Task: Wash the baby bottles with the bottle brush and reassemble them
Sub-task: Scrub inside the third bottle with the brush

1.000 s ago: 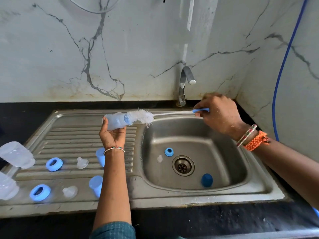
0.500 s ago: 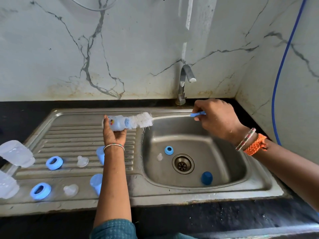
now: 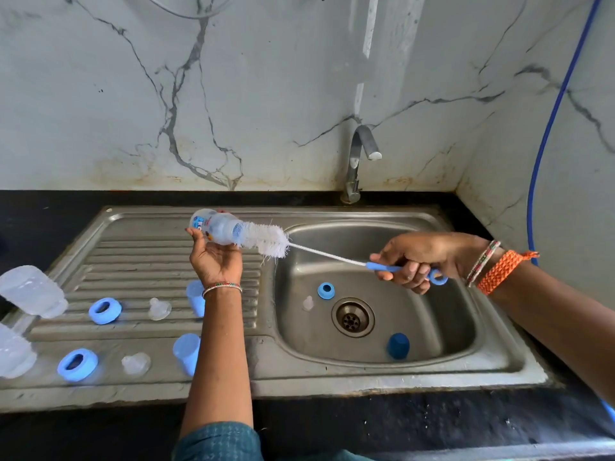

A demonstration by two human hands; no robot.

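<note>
My left hand [image 3: 215, 257] holds a small clear baby bottle [image 3: 216, 229] sideways above the draining board, its mouth to the right. My right hand [image 3: 414, 261] grips the blue handle of the bottle brush [image 3: 269, 239] over the basin. The white bristle head sits at the bottle's mouth, mostly outside it. Two more clear bottles [image 3: 31, 291] lie at the far left edge. Two blue collar rings [image 3: 104, 310], two clear teats [image 3: 159, 308] and two pale blue caps [image 3: 187, 352] rest on the draining board.
The steel sink [image 3: 432, 371] holds a blue ring [image 3: 326, 291], a clear teat [image 3: 308, 303] and a dark blue cap [image 3: 398, 346] around the drain [image 3: 352, 317]. A tap [image 3: 361, 154] stands behind the basin, with no water running. A blue hose [image 3: 549, 121] runs down the right wall.
My right hand dropped lower and pulled to the right, drawing the brush head out of the bottle. The left hand tipped the bottle's base up a little.
</note>
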